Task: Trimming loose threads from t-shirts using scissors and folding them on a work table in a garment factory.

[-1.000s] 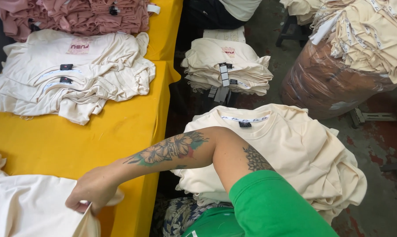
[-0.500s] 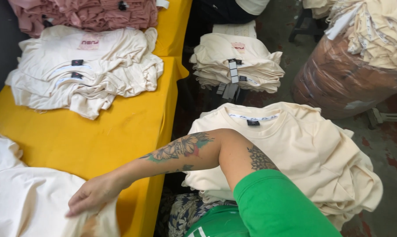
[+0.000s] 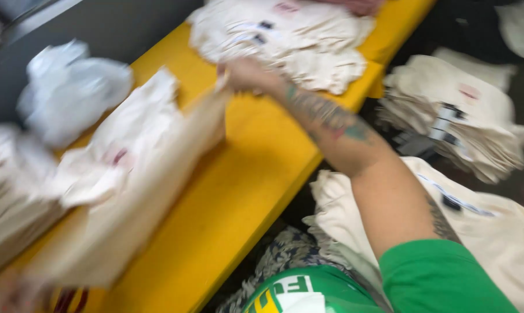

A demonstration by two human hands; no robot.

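The view is blurred by motion. My right hand (image 3: 243, 74), on a tattooed arm with a green sleeve, reaches across the yellow table (image 3: 256, 174) and grips the top edge of a cream T-shirt (image 3: 157, 174). The shirt hangs lifted and stretched from that hand down toward the lower left. A pinkish blur at the bottom left corner (image 3: 4, 293) may be my left hand at the shirt's lower end; I cannot tell its state. Just beyond my right hand lies a pile of cream shirts (image 3: 291, 35).
A crumpled white plastic bag (image 3: 70, 93) lies at the table's far left side. More cream garments are heaped at the left edge (image 3: 7, 197). Off the table on the right sit a folded stack with tags (image 3: 464, 122) and a larger cream stack (image 3: 505, 232).
My right hand has gone from the near table edge up toward the far pile, closing on the cream shirt and lifting it. The view has swung left.
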